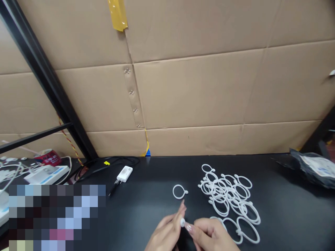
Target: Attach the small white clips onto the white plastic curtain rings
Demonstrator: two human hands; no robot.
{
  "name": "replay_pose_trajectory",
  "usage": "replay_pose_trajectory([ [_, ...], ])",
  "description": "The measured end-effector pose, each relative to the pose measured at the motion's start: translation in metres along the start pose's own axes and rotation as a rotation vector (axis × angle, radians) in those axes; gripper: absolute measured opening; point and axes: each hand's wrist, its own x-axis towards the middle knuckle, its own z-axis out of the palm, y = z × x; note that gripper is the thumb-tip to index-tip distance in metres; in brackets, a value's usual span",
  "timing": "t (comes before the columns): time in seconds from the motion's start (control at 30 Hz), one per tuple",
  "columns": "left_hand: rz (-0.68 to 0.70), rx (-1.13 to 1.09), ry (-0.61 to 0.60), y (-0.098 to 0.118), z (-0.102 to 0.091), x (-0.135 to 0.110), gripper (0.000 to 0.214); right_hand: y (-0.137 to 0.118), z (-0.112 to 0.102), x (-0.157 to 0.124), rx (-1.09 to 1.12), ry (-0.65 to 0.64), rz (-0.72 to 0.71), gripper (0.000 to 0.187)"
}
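My left hand (167, 232) and my right hand (211, 235) meet at the bottom edge of the black table (157, 209). Both pinch one small white round part (182, 222) between their fingertips. A single white plastic ring (179, 192) with a small tab lies just beyond my fingers. To the right lies a heap of several similar white rings (229, 198), its nearest rings touching or partly hidden behind my right hand.
A cardboard wall (199, 94) backs the table. A white charger (125, 173) with black cable lies at centre left, a power strip (47, 174) and a red tape roll (48, 157) further left. A dark plastic bag (312, 167) sits far right. A black metal frame (44, 76) slants at left.
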Motion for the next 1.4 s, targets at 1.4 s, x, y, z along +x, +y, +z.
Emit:
replay_pose_trajectory([
  [1.4,-0.250,0.118,0.003,-0.018,-0.023,0.055,0.039,-0.023,-0.048,0.007,-0.068,0.207,-0.193,0.029],
])
